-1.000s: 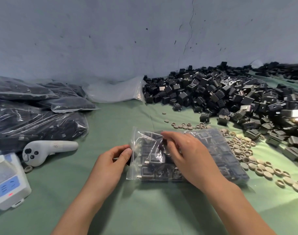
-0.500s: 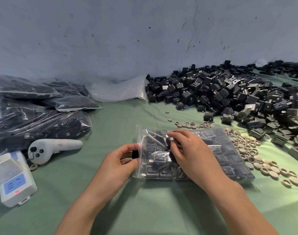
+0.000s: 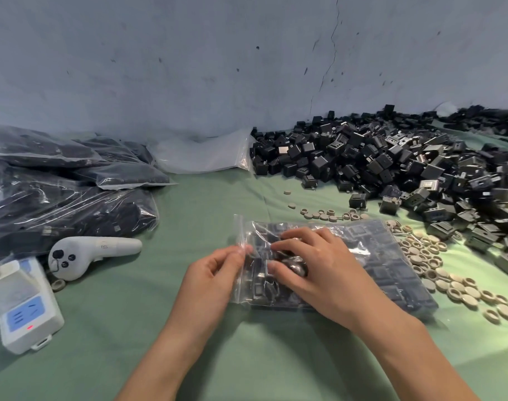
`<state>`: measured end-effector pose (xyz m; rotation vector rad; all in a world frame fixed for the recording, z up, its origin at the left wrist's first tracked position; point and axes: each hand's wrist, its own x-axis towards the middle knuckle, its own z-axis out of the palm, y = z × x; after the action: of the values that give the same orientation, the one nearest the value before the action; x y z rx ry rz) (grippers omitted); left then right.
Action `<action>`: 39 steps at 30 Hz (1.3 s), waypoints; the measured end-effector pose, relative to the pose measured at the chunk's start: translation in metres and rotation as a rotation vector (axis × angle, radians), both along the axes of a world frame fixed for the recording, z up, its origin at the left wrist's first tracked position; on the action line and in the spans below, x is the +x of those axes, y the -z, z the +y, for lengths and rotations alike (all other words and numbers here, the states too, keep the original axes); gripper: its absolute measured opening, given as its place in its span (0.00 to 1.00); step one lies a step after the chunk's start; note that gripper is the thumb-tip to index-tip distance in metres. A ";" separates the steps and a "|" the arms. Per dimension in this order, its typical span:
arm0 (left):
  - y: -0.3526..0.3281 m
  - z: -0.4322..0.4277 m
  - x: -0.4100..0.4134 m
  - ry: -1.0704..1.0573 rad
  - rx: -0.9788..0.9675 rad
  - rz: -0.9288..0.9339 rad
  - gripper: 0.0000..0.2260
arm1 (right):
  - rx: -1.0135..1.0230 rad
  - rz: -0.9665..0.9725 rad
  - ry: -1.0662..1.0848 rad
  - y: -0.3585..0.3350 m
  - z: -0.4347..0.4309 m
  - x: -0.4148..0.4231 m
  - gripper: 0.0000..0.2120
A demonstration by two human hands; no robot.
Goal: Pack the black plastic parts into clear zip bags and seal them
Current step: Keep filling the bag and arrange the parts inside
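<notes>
A clear zip bag [image 3: 391, 273] full of black plastic parts lies flat on the green cloth [image 3: 189, 209] in front of me, its zip edge at the left. My left hand [image 3: 215, 273] pinches that zip edge between thumb and fingers. My right hand [image 3: 316, 270] lies on top of the bag near the opening, its fingers curled and pinching the film over the parts. A large loose heap of black plastic parts [image 3: 391, 163] spreads along the wall at the right.
Filled bags [image 3: 61, 198] are stacked at the left, with an empty clear bag [image 3: 206, 154] against the wall. A white hand controller [image 3: 90, 253] and a white power strip [image 3: 24, 308] lie at the left. Several beige rings [image 3: 437, 270] are scattered to the right of the bag.
My left hand has moved from beside the bag onto its zip edge and now pinches it. My right hand stays on the bag and has shifted slightly.
</notes>
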<state>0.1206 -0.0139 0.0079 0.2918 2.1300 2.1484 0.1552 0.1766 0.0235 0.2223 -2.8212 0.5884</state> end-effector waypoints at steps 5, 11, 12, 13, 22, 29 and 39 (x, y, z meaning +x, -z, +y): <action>-0.002 0.005 0.004 0.017 0.061 -0.033 0.11 | 0.071 -0.015 -0.019 0.006 -0.001 0.000 0.34; 0.000 0.002 0.004 -0.131 -0.022 0.012 0.05 | 0.093 0.006 -0.032 0.006 -0.006 -0.001 0.30; 0.001 0.002 0.004 -0.128 -0.020 0.013 0.05 | 0.090 0.012 -0.035 0.006 -0.007 0.000 0.29; 0.000 0.003 0.005 -0.116 -0.023 0.009 0.04 | 0.083 0.019 -0.036 0.006 -0.007 0.000 0.29; -0.001 0.014 0.011 -0.271 -0.037 0.123 0.04 | 0.070 0.144 -0.045 0.009 -0.031 0.001 0.24; -0.002 0.013 0.013 -0.092 -0.010 0.002 0.03 | 0.056 0.212 -0.066 0.013 -0.038 0.002 0.17; -0.005 0.010 0.010 -0.077 -0.123 -0.010 0.04 | -0.202 0.146 0.236 -0.006 0.031 0.001 0.13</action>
<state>0.1310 -0.0037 0.0124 0.1907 2.2920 2.0411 0.1561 0.2072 0.0291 -0.1005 -2.5753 0.7611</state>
